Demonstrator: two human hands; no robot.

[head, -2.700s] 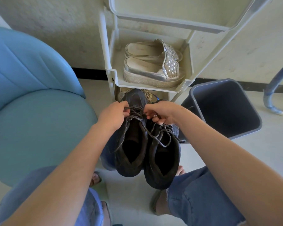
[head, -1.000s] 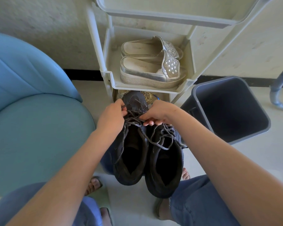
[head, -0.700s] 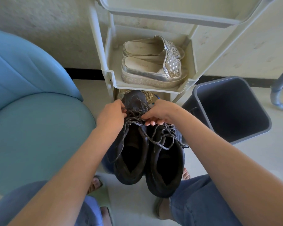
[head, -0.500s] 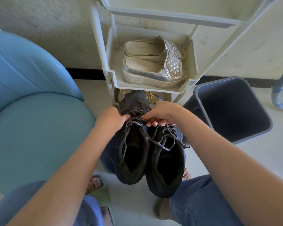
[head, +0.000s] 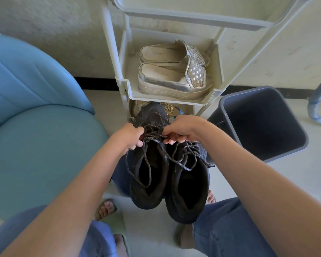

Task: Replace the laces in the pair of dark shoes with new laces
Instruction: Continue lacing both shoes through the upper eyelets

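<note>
Dark shoes (head: 174, 182) sit side by side just below the rack (head: 123, 85), toes toward it, openings toward you, so the eyelets face up. Your left hand (head: 131, 137) grips the old lace (head: 155, 135) of the shoe whose toe is nearest the rack. Your right hand (head: 182, 129) pinches the same lace opposite. Likely reason: pulling from both sides slackens the crossings. No new laces visible.

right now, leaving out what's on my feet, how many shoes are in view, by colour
Dark shoes: 2
Silver shoes: 2
Total: 4, not counting the partly hidden items on the tier below the silver pair, which are too covered to identify.
</note>
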